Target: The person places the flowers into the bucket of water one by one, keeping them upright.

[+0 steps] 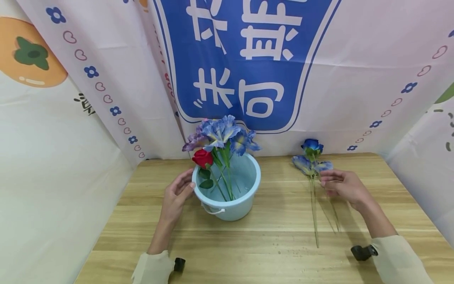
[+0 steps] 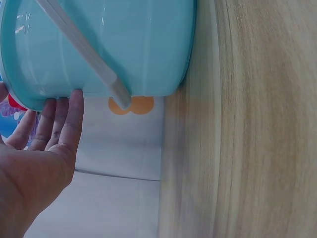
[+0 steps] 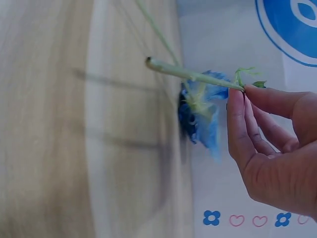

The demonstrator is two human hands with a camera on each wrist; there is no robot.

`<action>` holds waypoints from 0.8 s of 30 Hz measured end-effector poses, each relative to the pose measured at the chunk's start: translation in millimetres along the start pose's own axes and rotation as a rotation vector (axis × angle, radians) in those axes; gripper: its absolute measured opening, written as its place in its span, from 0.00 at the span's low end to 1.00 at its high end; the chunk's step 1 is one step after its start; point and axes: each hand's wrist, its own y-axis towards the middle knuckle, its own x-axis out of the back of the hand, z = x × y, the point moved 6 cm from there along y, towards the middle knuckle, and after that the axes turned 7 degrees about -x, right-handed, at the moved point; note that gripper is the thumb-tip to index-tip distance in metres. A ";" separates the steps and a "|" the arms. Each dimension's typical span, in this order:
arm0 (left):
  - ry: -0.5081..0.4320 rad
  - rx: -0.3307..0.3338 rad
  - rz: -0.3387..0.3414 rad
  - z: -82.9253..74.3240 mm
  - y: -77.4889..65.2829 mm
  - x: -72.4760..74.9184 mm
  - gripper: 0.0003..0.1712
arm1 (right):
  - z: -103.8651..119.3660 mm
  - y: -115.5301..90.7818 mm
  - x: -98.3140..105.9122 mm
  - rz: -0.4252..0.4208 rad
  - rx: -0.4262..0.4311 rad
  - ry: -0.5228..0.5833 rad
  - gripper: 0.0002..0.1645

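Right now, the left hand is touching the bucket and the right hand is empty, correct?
Not quite: the right hand isn't empty. It pinches a green stem, as the right wrist view shows. The left hand is touching the bucket, as you say.

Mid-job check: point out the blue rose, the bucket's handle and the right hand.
Blue rose (image 1: 312,144): head view, on its petals.
Bucket's handle (image 2: 82,43): left wrist view, midway along its visible bar.
Right hand (image 3: 275,158): right wrist view, middle of the visible hand.
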 end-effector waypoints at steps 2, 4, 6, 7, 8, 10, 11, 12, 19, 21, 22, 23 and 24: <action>-0.006 0.001 0.000 -0.3 0.0 -0.3 0.28 | 3.9 -2.2 0.9 -0.005 0.015 0.015 0.35; -0.012 0.002 0.001 -0.1 -0.1 -0.1 0.28 | 8.1 -4.7 1.2 -0.008 0.033 0.032 0.36; -0.016 0.004 0.005 -0.7 -0.4 -0.1 0.28 | 13.2 -7.2 0.9 -0.010 0.051 0.054 0.37; -0.016 0.005 0.006 -0.6 -0.4 0.0 0.28 | 16.1 -8.6 0.6 -0.012 0.062 0.066 0.37; -0.018 0.006 0.009 -0.7 -0.5 0.0 0.28 | 19.3 -10.1 0.1 -0.015 0.073 0.074 0.38; -0.018 0.009 0.013 -0.5 -0.5 0.1 0.28 | 26.2 -12.4 -1.4 -0.024 0.098 0.084 0.38; -0.017 0.010 0.014 -0.4 -0.5 0.0 0.28 | 30.2 -13.6 -2.4 -0.031 0.111 0.086 0.38; -0.016 0.010 0.015 -0.4 -0.5 -0.1 0.28 | 34.4 -14.8 -3.4 -0.039 0.124 0.085 0.38; 0.000 0.008 0.006 -0.7 -0.6 0.2 0.28 | 64.4 -23.2 -13.6 -0.078 0.183 0.083 0.35; 0.001 0.010 0.006 -0.7 -0.6 0.2 0.28 | 72.4 -25.7 -17.4 -0.082 0.199 0.092 0.35; 0.001 0.010 0.006 -0.6 -0.5 0.3 0.28 | 76.5 -27.1 -19.4 -0.085 0.210 0.093 0.35; -0.001 0.011 0.006 -0.8 -0.5 0.2 0.28 | 80.6 -28.5 -21.3 -0.090 0.220 0.093 0.34; -0.004 0.010 0.008 -0.8 -0.5 0.3 0.28 | 84.9 -29.8 -23.4 -0.094 0.233 0.096 0.34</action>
